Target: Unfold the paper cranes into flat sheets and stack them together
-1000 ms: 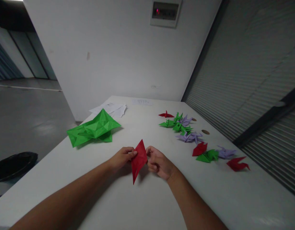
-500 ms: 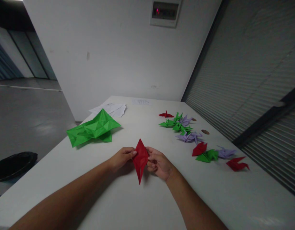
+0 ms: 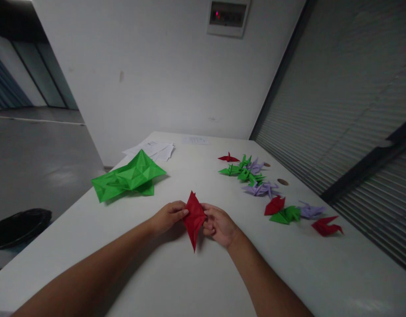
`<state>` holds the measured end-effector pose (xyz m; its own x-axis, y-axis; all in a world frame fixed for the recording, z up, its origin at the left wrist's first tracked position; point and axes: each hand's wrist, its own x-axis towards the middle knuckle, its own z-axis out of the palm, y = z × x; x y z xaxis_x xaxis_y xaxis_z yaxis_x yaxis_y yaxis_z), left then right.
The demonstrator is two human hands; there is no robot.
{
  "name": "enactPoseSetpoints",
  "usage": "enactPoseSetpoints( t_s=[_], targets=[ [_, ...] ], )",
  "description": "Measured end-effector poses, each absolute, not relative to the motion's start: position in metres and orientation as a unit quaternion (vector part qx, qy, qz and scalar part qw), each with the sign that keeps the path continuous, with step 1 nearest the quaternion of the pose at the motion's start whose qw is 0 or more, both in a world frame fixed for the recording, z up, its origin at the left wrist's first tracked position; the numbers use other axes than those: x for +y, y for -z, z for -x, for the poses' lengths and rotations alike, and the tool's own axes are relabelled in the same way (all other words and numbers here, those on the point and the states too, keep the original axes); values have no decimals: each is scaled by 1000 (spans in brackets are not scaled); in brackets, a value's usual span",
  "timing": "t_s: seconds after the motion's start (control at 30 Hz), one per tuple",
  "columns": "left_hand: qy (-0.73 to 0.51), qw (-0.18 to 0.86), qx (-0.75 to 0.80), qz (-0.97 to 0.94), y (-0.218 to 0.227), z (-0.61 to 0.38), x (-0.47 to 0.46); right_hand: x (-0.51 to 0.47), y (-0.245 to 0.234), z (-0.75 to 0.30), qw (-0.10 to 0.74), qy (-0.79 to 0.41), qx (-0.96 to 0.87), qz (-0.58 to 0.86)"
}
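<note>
A folded red origami paper (image 3: 194,218), shaped like a long diamond, is held upright just over the white table. Its left edge is pinched by my left hand (image 3: 171,215), with the thumb on the front face. On the other side my right hand (image 3: 220,225) grips the right corner between thumb and fingers, the lower fingers curled in. The diamond's lower point hangs toward me, and its back is hidden from view.
Creased green paper sheets (image 3: 130,177) lie on the left of the white table (image 3: 176,281). Several folded paper cranes, among them a red crane (image 3: 327,226) and a purple crane (image 3: 262,189), line the right side. White papers (image 3: 156,151) lie farther back. A black-lined bin (image 3: 20,229) stands left.
The red paper has tilted slightly, its lower point shifting a little to the right and a second tip showing beside the top. Both hands keep their hold in nearly the same place.
</note>
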<state>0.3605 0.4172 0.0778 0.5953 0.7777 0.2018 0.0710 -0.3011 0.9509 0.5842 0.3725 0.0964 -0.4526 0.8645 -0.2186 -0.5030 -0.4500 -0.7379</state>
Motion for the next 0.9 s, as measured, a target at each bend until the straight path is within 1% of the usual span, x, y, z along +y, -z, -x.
enactPoseSetpoints(
  t_s=[0.13, 0.4, 0.63, 0.8, 0.9],
  targets=[
    [-344, 476, 284, -758, -85, -360, 415, 373, -97, -584, 447, -775, -297, 333],
    [-369, 471, 312, -738, -95, -361, 411, 375, -93, -583, 454, -720, -344, 397],
    [-388, 469, 298, -735, -98, -359, 409, 374, -97, -585, 445, -728, -362, 375],
    [-383, 518, 266, -717, -98, -361, 407, 372, -95, -579, 446, -670, -407, 432],
    [-385, 563, 256, -685, -96, -362, 405, 371, -93, -575, 457, -644, -451, 417]
  ],
)
